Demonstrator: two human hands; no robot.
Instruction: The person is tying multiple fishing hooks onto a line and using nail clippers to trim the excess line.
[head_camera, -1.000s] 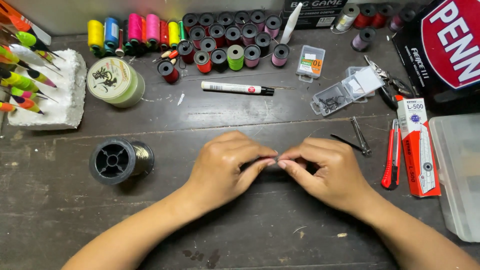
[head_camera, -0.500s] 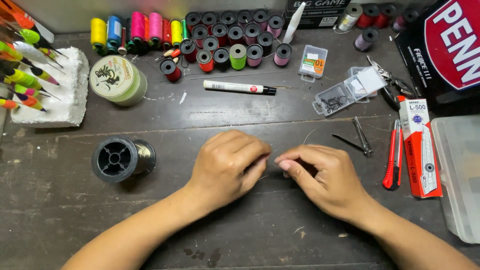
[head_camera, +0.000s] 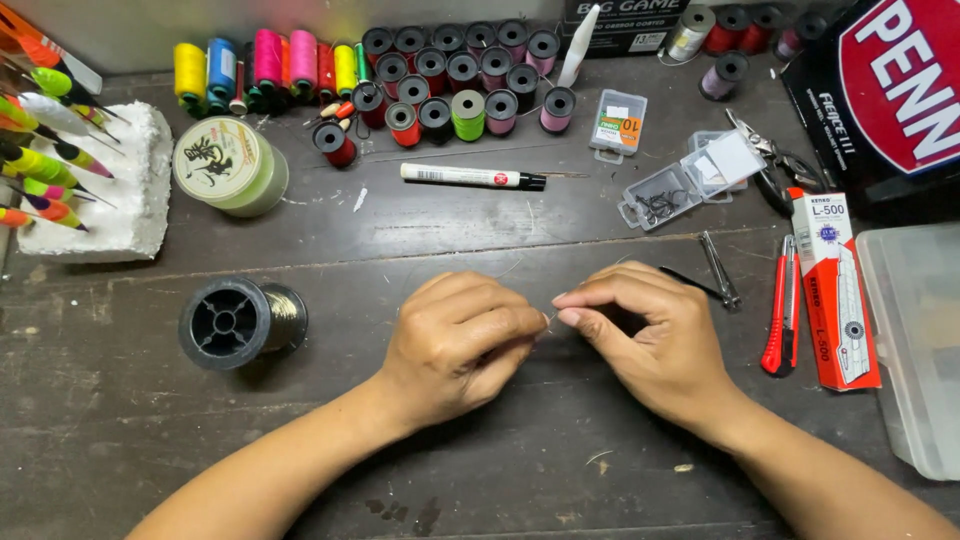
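My left hand (head_camera: 460, 345) and my right hand (head_camera: 655, 335) rest close together on the dark wooden table (head_camera: 480, 480), fingertips nearly meeting. Both pinch a very thin clear fishing line (head_camera: 520, 262) that curls faintly above the hands. Something tiny, perhaps a hook, sits between the fingertips, too small to make out. A black spool of line (head_camera: 240, 320) lies on its side left of my left hand.
Rows of coloured thread spools (head_camera: 440, 85) line the back. A pale green line spool (head_camera: 228, 165), a foam block with floats (head_camera: 100, 190), a white pen (head_camera: 470, 177), clear hook boxes (head_camera: 680, 180), nail clippers (head_camera: 718, 268), a red cutter (head_camera: 780, 310) and its box (head_camera: 835, 290), and a plastic tub (head_camera: 915, 340) surround the hands.
My hands have drawn slightly apart and then shifted; the right hand's fingers moved a little to the right while still pinching the line.
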